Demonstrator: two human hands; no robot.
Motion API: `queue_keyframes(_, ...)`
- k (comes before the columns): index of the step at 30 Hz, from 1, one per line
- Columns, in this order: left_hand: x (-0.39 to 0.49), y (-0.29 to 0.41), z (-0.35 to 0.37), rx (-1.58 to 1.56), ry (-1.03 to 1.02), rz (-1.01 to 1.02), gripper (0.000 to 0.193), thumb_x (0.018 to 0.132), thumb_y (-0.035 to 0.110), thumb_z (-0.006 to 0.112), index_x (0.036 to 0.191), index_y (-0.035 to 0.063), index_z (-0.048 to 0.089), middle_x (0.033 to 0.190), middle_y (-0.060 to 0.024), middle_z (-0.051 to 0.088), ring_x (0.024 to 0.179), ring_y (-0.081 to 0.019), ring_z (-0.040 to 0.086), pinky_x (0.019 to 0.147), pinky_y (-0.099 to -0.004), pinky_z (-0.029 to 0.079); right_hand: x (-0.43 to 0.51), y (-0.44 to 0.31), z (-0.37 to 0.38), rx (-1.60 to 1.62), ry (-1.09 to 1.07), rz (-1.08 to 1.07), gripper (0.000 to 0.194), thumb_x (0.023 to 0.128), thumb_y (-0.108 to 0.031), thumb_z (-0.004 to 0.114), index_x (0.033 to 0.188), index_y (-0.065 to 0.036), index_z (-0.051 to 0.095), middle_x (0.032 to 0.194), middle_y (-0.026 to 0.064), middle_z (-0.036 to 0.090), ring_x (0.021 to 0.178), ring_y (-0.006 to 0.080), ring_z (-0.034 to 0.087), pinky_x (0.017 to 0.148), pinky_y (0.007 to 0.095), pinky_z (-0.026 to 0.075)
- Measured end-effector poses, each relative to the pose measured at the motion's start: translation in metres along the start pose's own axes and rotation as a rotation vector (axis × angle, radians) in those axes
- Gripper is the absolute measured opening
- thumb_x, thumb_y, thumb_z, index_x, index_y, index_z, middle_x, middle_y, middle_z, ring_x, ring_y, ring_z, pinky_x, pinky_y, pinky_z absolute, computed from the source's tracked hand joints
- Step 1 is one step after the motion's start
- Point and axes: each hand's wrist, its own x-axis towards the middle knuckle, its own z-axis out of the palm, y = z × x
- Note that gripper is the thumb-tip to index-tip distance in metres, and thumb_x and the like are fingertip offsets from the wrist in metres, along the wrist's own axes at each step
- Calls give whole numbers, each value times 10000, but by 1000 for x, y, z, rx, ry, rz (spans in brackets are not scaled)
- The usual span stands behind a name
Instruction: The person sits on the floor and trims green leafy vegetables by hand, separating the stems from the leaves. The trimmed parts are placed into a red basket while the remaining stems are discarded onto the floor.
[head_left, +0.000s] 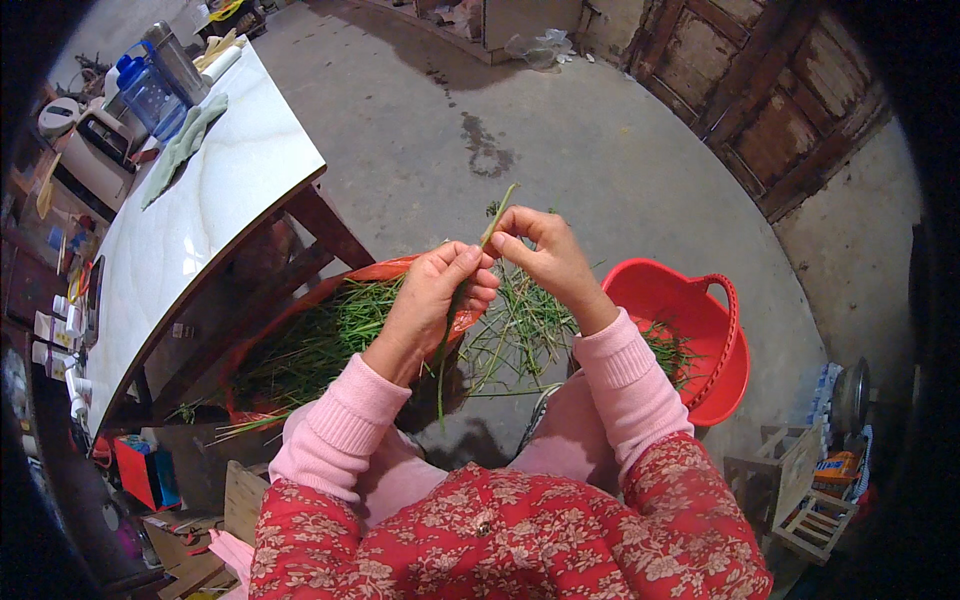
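Observation:
A long green plant stalk runs slanting through both hands, its pale end up and its darker end hanging below. My left hand grips it at mid-length between thumb and fingers. Close above, my right hand pinches the stalk near its upper end. To the left, an orange-red plastic bag lies spread with many green stalks in it. Loose stalks and trimmings are scattered on the floor beneath my hands. A red plastic basket stands on the right, with some green pieces inside.
A white-topped table with a dark wooden leg stands at left. It carries a blue water jug, a steel flask and a green cloth. Wooden stools are at lower right; a wooden door stands beyond.

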Motion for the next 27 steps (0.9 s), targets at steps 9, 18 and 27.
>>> queue_keyframes(9,1,-6,-3,51,-36,55,228,939,255,497,904,37,554,752,-44,623,617,-95,592,580,-213,489,-1,-3,0,-8,-36,-22,162,817,-141,621,792,18,620,760,76,668,726,120,634,669,251,486)
queue_keyframes(18,1,-5,-2,-46,-74,-19,273,947,282,470,905,28,561,751,-56,621,620,-113,594,576,-227,492,-2,-4,1,-103,38,-96,180,790,-167,618,786,12,600,688,85,629,657,121,593,614,274,465)
queue_keyframes(27,1,-5,-4,-67,-57,-46,273,946,285,470,902,32,562,746,-58,619,618,-118,590,569,-230,493,2,6,0,89,194,33,162,798,-155,616,799,7,612,714,58,649,666,113,600,620,262,469)
